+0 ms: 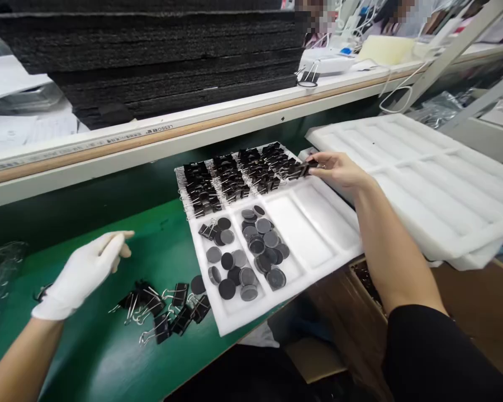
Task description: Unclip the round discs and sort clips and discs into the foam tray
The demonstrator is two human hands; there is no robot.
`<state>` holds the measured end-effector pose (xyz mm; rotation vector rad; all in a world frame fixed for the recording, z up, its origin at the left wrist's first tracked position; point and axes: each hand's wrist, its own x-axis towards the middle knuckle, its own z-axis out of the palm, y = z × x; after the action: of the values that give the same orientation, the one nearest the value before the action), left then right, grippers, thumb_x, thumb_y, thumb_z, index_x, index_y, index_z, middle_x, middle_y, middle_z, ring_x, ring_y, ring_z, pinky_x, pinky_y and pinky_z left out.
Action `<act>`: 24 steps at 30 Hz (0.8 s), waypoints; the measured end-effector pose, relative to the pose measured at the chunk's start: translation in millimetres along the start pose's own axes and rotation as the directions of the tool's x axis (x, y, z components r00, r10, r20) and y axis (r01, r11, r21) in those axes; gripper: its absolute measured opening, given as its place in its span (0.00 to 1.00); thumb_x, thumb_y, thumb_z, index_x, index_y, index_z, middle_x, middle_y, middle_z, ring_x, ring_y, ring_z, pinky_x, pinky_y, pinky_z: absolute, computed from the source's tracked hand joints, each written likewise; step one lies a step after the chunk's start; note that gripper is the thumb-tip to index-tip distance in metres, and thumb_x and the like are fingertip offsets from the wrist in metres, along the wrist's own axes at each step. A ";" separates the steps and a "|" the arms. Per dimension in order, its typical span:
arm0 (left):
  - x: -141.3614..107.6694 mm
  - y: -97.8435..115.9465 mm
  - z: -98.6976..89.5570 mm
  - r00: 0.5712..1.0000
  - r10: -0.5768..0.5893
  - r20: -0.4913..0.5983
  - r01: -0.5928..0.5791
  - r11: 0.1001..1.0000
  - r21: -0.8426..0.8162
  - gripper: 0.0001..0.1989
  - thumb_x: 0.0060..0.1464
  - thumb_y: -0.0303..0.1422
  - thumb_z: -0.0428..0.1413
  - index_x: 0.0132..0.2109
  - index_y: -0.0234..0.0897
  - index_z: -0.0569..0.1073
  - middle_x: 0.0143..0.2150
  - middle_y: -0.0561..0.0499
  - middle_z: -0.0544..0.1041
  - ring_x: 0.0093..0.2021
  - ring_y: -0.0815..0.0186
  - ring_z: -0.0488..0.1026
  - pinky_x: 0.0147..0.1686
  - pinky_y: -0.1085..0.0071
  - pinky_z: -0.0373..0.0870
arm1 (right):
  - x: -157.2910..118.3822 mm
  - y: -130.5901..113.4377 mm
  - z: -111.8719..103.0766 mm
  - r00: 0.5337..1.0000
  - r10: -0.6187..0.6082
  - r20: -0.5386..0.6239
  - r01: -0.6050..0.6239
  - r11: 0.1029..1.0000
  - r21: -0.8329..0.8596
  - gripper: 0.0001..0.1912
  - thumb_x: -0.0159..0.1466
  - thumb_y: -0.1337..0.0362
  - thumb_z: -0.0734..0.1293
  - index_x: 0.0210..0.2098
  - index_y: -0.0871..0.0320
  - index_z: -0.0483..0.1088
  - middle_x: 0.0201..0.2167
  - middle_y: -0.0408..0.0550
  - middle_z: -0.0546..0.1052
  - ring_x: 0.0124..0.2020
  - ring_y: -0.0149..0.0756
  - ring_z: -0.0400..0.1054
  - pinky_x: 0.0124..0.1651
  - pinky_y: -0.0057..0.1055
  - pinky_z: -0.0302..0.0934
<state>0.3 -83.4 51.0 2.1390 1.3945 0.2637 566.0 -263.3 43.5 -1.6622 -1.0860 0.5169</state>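
My left hand (88, 268), in a white glove with bare fingertips, hovers over the green tabletop with its fingers loosely stretched out and nothing in them. Close by lie several loose black binder clips (161, 329) with silver handles. My bare right hand (339, 169) pinches a black binder clip (304, 169) at the far right corner of the white foam tray (230, 322). Rows of black clips (230, 178) fill the tray's far compartments. Round dark discs (263, 225) lie in two near compartments, along with a small clip (207, 230) in the left one.
More white foam trays (436, 184) are stacked at the right, above a cardboard box (473, 301). A white shelf edge (151, 142) runs across the back, carrying a tall stack of black foam sheets (171, 56). Clear plastic (2, 285) lies at the left.
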 end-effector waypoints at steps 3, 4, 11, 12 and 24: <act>0.3 -15.7 10.7 1.000 -0.027 0.000 0.027 0.998 -0.064 0.11 0.56 0.59 0.51 0.42 0.84 0.78 0.23 0.70 0.76 0.32 0.53 0.71 0.42 0.51 0.72 | 15.3 39.5 -16.8 1.000 0.005 0.021 -0.005 0.999 -0.035 0.21 0.44 0.52 0.83 0.34 0.52 0.79 0.46 0.53 0.81 0.49 0.45 0.75 0.54 0.41 0.69; -0.3 -18.1 14.1 1.000 -0.031 0.003 0.031 0.996 -0.080 0.10 0.55 0.59 0.52 0.40 0.84 0.78 0.23 0.70 0.75 0.31 0.53 0.71 0.43 0.50 0.72 | 17.8 47.8 -16.9 1.000 0.008 0.024 -0.007 0.999 -0.048 0.21 0.45 0.52 0.83 0.34 0.51 0.79 0.47 0.53 0.81 0.51 0.45 0.74 0.56 0.40 0.68; 3.1 -28.2 21.5 0.996 -0.026 0.080 0.029 0.999 -0.040 0.14 0.57 0.59 0.50 0.47 0.87 0.77 0.23 0.68 0.76 0.34 0.52 0.73 0.46 0.51 0.72 | 18.5 72.2 -7.3 1.000 0.013 -0.016 -0.017 0.964 -0.266 0.14 0.54 0.54 0.78 0.37 0.53 0.78 0.55 0.58 0.77 0.61 0.49 0.70 0.66 0.42 0.64; 4.7 -29.1 21.3 0.997 -0.021 0.078 0.024 0.999 -0.036 0.15 0.58 0.59 0.49 0.48 0.85 0.77 0.24 0.68 0.77 0.34 0.52 0.73 0.45 0.51 0.72 | 17.0 74.9 -7.1 1.000 -0.006 -0.012 0.002 0.955 -0.297 0.13 0.56 0.55 0.76 0.39 0.52 0.79 0.57 0.58 0.76 0.64 0.49 0.69 0.68 0.43 0.62; -48.0 -97.5 -12.9 0.828 0.187 -0.529 0.015 0.935 0.354 0.18 0.70 0.44 0.48 0.59 0.49 0.76 0.59 0.52 0.82 0.63 0.57 0.77 0.68 0.54 0.71 | -35.6 12.9 37.9 0.821 -0.565 0.084 0.515 0.669 -0.536 0.08 0.65 0.58 0.70 0.44 0.50 0.78 0.42 0.55 0.83 0.44 0.50 0.80 0.54 0.47 0.73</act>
<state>-102.2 -92.6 14.1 2.5457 1.7677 0.7892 524.4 -274.5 11.7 -1.6790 -1.6856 -0.2939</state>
